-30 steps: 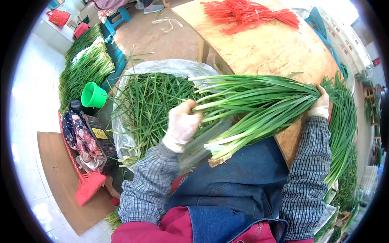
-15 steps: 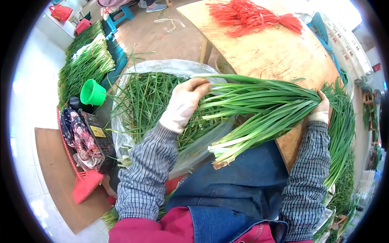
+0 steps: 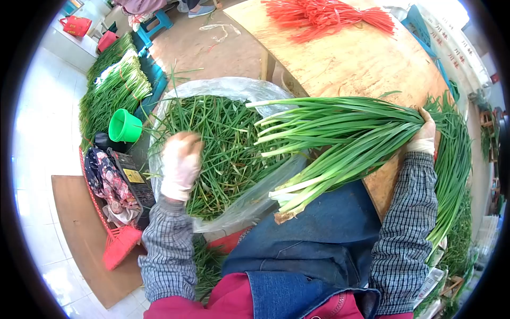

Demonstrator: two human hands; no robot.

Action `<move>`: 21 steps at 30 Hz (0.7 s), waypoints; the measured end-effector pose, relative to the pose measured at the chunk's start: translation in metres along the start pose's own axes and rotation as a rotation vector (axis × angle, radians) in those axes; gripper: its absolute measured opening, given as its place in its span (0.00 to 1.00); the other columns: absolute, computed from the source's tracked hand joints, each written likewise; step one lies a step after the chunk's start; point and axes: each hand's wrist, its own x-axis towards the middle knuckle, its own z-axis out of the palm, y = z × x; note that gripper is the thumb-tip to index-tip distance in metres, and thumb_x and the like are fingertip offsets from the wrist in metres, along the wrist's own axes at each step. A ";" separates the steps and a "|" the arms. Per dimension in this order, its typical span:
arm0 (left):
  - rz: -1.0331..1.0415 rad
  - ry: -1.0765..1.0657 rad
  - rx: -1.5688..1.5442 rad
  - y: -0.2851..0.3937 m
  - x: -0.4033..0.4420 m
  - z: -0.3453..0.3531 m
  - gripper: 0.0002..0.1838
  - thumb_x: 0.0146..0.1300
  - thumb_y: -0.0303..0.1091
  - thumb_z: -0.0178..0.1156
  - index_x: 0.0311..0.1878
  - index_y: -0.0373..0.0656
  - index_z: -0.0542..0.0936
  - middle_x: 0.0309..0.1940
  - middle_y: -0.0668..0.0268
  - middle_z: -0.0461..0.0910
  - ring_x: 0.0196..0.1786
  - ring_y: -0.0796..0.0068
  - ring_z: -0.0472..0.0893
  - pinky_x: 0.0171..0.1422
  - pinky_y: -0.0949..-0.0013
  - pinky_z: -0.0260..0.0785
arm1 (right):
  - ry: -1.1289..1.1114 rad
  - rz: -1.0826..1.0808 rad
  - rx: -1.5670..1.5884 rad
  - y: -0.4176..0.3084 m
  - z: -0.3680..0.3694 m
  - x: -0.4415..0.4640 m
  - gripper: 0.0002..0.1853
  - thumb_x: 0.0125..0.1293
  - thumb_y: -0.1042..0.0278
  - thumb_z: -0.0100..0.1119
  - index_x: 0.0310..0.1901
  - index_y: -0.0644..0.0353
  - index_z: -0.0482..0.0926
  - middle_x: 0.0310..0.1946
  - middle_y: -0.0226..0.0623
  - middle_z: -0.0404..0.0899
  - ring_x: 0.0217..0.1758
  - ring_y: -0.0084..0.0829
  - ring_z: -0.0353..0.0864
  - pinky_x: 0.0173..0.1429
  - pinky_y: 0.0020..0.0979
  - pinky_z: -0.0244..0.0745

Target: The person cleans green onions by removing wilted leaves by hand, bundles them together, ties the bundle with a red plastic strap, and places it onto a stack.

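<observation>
Still clamping greens (image 3: 345,127) w/ R hand (image 3: 425,130); holding L hand (image 3: 180,162) farther off than b4, over bag (image 3: 228,84); can't tell L grip (blur).

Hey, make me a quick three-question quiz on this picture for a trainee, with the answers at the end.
1. Which hand grips the bunch of long green stalks with pale ends?

2. True or false: the bundle of thin red strips lies on the pale wooden tabletop.

3. In this view, the blurred left hand appears in front of:
A) the blue plastic stool
B) the heap of loose green leaves inside clear plastic sheeting
C) the red handbag

Key:
1. The right hand
2. True
3. B
</observation>
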 end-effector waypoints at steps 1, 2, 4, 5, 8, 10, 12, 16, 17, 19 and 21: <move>0.061 0.034 -0.232 0.031 0.016 0.006 0.09 0.49 0.33 0.62 0.33 0.39 0.79 0.34 0.59 0.78 0.39 0.60 0.76 0.45 0.62 0.69 | 0.014 -0.023 -0.019 0.000 0.001 -0.001 0.07 0.58 0.71 0.50 0.30 0.65 0.75 0.27 0.40 0.77 0.29 0.36 0.76 0.39 0.32 0.75; 0.185 0.022 -0.239 0.055 0.030 0.011 0.08 0.50 0.29 0.60 0.35 0.39 0.79 0.34 0.59 0.78 0.41 0.62 0.77 0.46 0.65 0.69 | 0.028 -0.046 -0.034 0.001 0.001 -0.001 0.07 0.58 0.71 0.50 0.30 0.65 0.75 0.27 0.40 0.77 0.29 0.36 0.76 0.39 0.32 0.75; 0.334 0.025 -0.324 0.088 0.054 0.028 0.08 0.52 0.26 0.59 0.37 0.38 0.79 0.34 0.59 0.78 0.41 0.65 0.77 0.45 0.69 0.70 | 0.059 -0.052 -0.051 0.000 0.002 -0.002 0.07 0.58 0.71 0.50 0.30 0.65 0.75 0.27 0.40 0.78 0.30 0.35 0.77 0.38 0.32 0.75; 0.281 -0.018 -0.432 0.100 0.061 0.032 0.07 0.52 0.26 0.60 0.36 0.37 0.79 0.33 0.59 0.77 0.39 0.65 0.77 0.44 0.70 0.69 | 0.028 -0.036 -0.028 0.000 0.000 -0.001 0.07 0.58 0.71 0.50 0.30 0.65 0.75 0.27 0.40 0.78 0.30 0.35 0.77 0.38 0.32 0.75; 0.046 -0.127 -0.697 0.123 0.076 0.035 0.06 0.51 0.27 0.62 0.32 0.36 0.78 0.29 0.60 0.76 0.34 0.65 0.75 0.40 0.69 0.67 | -0.052 0.000 -0.005 0.001 -0.006 0.001 0.07 0.59 0.71 0.49 0.30 0.66 0.75 0.27 0.40 0.77 0.29 0.35 0.77 0.38 0.31 0.75; 0.234 -0.007 -0.479 0.122 0.082 0.030 0.05 0.50 0.28 0.62 0.30 0.39 0.77 0.27 0.61 0.76 0.33 0.64 0.76 0.39 0.68 0.68 | -0.025 -0.007 0.001 0.000 -0.005 0.002 0.07 0.59 0.71 0.49 0.30 0.66 0.75 0.26 0.40 0.77 0.28 0.35 0.76 0.37 0.31 0.75; 0.347 0.095 -0.285 0.117 0.081 0.027 0.05 0.49 0.28 0.62 0.28 0.40 0.76 0.26 0.60 0.75 0.30 0.63 0.76 0.35 0.67 0.69 | 0.007 0.007 0.029 0.002 0.000 -0.002 0.07 0.59 0.71 0.49 0.30 0.66 0.75 0.26 0.40 0.77 0.27 0.35 0.76 0.36 0.31 0.75; 0.318 0.222 -0.226 0.053 0.071 0.020 0.03 0.49 0.26 0.60 0.26 0.41 0.75 0.19 0.59 0.74 0.23 0.61 0.76 0.29 0.64 0.71 | 0.019 -0.033 -0.051 -0.001 0.005 -0.008 0.07 0.58 0.72 0.49 0.30 0.66 0.75 0.26 0.41 0.77 0.26 0.35 0.76 0.36 0.31 0.75; 0.303 0.273 -0.101 0.025 0.062 0.010 0.01 0.50 0.26 0.59 0.27 0.41 0.76 0.19 0.59 0.75 0.22 0.61 0.76 0.29 0.64 0.71 | 0.025 -0.030 -0.037 -0.001 0.006 -0.008 0.07 0.58 0.72 0.49 0.30 0.66 0.75 0.26 0.41 0.78 0.26 0.35 0.76 0.35 0.31 0.75; 0.021 -0.012 0.449 -0.011 0.038 -0.020 0.03 0.50 0.26 0.56 0.28 0.41 0.77 0.19 0.60 0.74 0.23 0.61 0.76 0.27 0.63 0.70 | 0.040 -0.022 -0.009 0.000 0.008 -0.009 0.08 0.58 0.72 0.49 0.30 0.66 0.76 0.26 0.41 0.78 0.26 0.35 0.76 0.35 0.30 0.75; -0.025 -0.222 0.869 -0.017 0.024 -0.033 0.02 0.48 0.28 0.57 0.26 0.43 0.77 0.24 0.63 0.75 0.32 0.62 0.76 0.38 0.62 0.68 | 0.043 -0.027 -0.038 0.001 0.012 -0.013 0.08 0.59 0.71 0.49 0.30 0.66 0.76 0.26 0.40 0.77 0.27 0.35 0.77 0.36 0.31 0.75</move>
